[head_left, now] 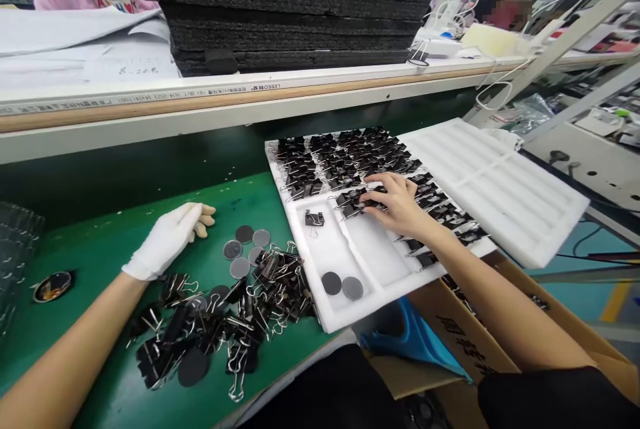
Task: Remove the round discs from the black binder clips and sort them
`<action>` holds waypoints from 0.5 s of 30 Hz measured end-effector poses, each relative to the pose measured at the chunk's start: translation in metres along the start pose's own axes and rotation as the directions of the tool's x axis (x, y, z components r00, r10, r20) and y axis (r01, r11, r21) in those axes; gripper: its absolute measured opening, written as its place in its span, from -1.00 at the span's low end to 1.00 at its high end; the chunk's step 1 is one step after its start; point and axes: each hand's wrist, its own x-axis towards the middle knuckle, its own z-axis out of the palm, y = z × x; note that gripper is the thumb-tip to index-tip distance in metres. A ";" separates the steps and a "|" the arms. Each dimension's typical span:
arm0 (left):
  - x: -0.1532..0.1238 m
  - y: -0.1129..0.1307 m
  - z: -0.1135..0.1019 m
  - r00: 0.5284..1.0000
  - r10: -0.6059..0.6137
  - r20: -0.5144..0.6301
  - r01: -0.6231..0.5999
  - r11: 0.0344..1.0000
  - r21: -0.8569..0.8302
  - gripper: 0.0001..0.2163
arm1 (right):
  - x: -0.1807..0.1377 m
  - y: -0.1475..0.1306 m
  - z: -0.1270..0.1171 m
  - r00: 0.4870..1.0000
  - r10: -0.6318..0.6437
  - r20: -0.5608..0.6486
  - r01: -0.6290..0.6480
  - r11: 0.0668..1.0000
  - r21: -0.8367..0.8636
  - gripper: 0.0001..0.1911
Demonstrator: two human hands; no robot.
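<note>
We're in a workshop: green bench [260, 192], 2 white trays [325, 252], clips [280, 285] in bulk, black sheets [300, 9] (stacked high) on a shelf [310, 91].

Toward the smooth green desk's [253, 190] back edge, room lies open between the white-gloved left hand [173, 240] and the white foam tray [324, 312]. A tangle of black, silver-handled binder clips [273, 275] obstructs the stretch near the front edge. Black clip rows [350, 155] crowd the tray's far edge; its near-left compartment leaves floor between a lone clip [314, 219] and two round grey discs [353, 288].
</note>
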 end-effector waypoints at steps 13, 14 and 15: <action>-0.025 -0.001 -0.002 0.976 0.083 -0.202 -0.060 0.991 0.122 -0.57 | -0.027 -0.035 -0.006 0.988 -0.061 -0.140 0.048 0.994 -0.097 -0.67; -0.032 -0.004 -0.013 0.960 0.116 -0.253 -0.068 0.979 0.192 -0.58 | -0.036 -0.045 -0.004 0.986 -0.109 -0.127 0.106 0.994 -0.029 -0.69; -0.042 -0.008 -0.027 0.940 0.156 -0.304 -0.066 0.956 0.286 -0.59 | -0.045 -0.054 0.000 0.978 -0.194 -0.081 0.200 0.977 0.071 -0.70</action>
